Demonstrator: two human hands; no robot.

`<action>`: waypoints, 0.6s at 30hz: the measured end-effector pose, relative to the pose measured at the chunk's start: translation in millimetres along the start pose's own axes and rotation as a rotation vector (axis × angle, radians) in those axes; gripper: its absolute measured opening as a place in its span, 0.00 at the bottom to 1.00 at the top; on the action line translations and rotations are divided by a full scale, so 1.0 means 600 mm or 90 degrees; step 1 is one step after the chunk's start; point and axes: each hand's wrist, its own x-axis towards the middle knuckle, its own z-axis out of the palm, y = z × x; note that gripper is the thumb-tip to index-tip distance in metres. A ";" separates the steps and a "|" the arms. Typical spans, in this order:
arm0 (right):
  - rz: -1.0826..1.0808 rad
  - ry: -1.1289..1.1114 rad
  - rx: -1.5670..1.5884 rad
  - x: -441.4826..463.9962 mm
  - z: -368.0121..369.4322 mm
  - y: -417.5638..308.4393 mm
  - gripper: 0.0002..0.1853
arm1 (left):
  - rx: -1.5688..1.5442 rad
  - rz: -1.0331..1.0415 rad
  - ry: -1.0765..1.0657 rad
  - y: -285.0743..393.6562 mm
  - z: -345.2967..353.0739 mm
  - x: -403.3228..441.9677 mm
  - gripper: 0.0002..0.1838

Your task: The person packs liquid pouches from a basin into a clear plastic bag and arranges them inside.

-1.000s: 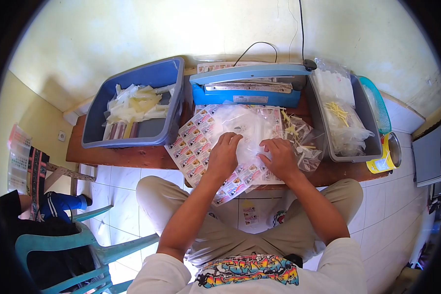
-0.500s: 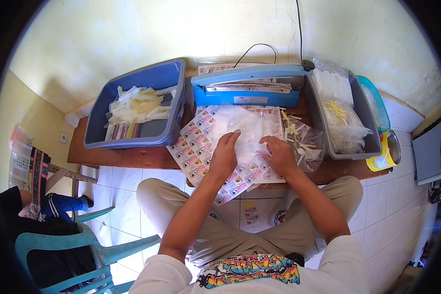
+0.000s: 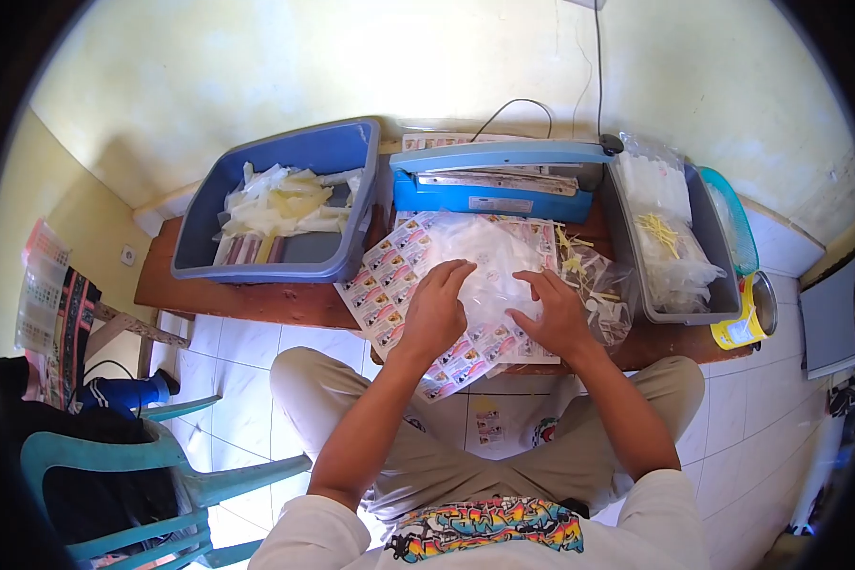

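A pile of clear plastic bags (image 3: pixel 492 249) lies on printed label sheets (image 3: pixel 375 294) at the middle of the bench. My left hand (image 3: pixel 437 306) rests at the left side of the pile, its fingers extended and slightly bent. On the opposite side is my right hand (image 3: pixel 553 313), thumb and fingers apart, near the plastic. Neither hand has anything visibly in its grasp. Just behind the pile stands a blue impulse sealer (image 3: pixel 494 190) with its long light-blue arm across the top.
To the left, a blue-grey tub (image 3: pixel 351 249) holds pale strips and packets. A grey tub (image 3: pixel 648 304) at right contains plastic packs and yellow ties. Beside my right hand lie a clear bag with loose ties (image 3: pixel 603 299); a yellow tin (image 3: pixel 739 330) stands farther right. A green chair (image 3: pixel 104 451) is at left.
My right hand's thumb and fingers have spread wider apart. My left hand has shifted slightly on the plastic. The whole view has moved a little with the head.
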 end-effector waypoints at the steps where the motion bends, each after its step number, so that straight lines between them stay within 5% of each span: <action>1: -0.006 -0.003 0.026 -0.001 -0.007 -0.014 0.31 | 0.003 -0.006 0.031 0.004 -0.009 0.001 0.34; 11: -0.066 -0.008 0.193 0.057 0.007 -0.103 0.29 | -0.009 0.009 0.277 -0.001 -0.158 0.036 0.25; 18: -0.211 0.054 0.280 0.221 0.068 -0.200 0.25 | 0.064 -0.190 0.353 -0.124 -0.283 0.064 0.25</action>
